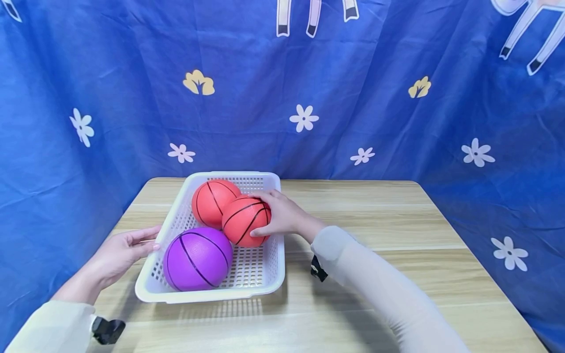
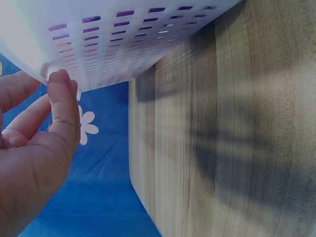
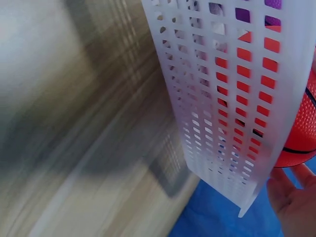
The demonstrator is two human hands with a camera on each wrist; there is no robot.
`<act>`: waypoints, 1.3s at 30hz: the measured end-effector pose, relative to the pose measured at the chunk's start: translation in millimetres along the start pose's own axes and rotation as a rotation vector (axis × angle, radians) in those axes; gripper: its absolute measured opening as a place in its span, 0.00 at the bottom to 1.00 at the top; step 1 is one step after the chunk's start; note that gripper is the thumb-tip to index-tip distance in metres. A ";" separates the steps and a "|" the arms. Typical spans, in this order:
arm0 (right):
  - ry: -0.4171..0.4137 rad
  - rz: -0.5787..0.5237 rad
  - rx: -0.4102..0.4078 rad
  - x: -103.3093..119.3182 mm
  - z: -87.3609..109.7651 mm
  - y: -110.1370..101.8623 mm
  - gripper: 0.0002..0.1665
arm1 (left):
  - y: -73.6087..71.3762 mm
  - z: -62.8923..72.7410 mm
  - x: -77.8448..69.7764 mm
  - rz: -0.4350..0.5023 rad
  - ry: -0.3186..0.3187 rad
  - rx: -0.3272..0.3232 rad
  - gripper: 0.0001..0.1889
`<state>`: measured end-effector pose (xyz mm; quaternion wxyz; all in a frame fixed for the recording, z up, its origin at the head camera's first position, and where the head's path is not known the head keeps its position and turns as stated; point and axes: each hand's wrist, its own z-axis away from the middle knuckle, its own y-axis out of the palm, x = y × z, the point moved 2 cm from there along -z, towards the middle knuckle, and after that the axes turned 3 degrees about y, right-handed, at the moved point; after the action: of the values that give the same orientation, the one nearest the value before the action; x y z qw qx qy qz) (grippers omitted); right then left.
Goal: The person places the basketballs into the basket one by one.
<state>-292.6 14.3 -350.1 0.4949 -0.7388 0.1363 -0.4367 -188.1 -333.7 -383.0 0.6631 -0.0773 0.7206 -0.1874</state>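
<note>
A white plastic basket (image 1: 207, 297) with slotted walls stands toward the left of the table, holding three toy basketballs. My left hand (image 1: 115, 256) pinches its left rim; the left wrist view shows the fingertips (image 2: 60, 84) at the rim's edge. With thumb and fingers spread round it, my right hand (image 1: 287, 215) grips the right-hand red ball (image 1: 242, 223) inside the basket. A second red ball (image 1: 213, 198) lies behind it, and a larger purple ball (image 1: 198, 262) fills the front left corner. Through the slots in the right wrist view, red and purple show.
The wooden table (image 1: 371, 264) extends to the right of the basket. Blue patterned cloth (image 1: 247, 108) hangs behind it and along both sides. A black wrist device (image 1: 108, 331) sits at the left cuff, another (image 1: 318, 268) under the right.
</note>
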 end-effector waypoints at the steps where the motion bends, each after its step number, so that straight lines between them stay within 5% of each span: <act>1: 0.000 0.008 -0.002 -0.4 0.9 0.9 0.54 | 0.1 0.0 -0.2 -0.005 -0.002 0.001 0.29; 11: -0.006 0.116 -0.047 -8.3 9.3 14.4 0.57 | 1.4 0.9 -2.6 -0.020 -0.012 -0.003 0.29; 18: -0.010 0.079 -0.054 -9.2 15.2 17.2 0.59 | 1.3 2.2 -2.6 -0.088 -0.017 -0.004 0.29; 26: -0.005 0.023 -0.069 -9.2 16.8 4.3 0.57 | -3.5 -0.2 -12.5 -0.162 -0.079 0.114 0.33; 33: -0.031 -0.098 -0.067 -12.4 21.5 -23.4 0.41 | -10.8 -8.6 -41.2 -0.347 -0.064 0.140 0.34; 39: 0.023 -0.124 -0.091 -23.0 28.9 -45.9 0.32 | -6.1 -22.9 -80.9 -0.382 -0.046 0.129 0.36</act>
<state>-294.0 68.3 -326.5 0.4311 -0.7625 0.1155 -0.4683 -202.7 -306.4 -304.6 0.6353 -0.1743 0.6641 -0.3535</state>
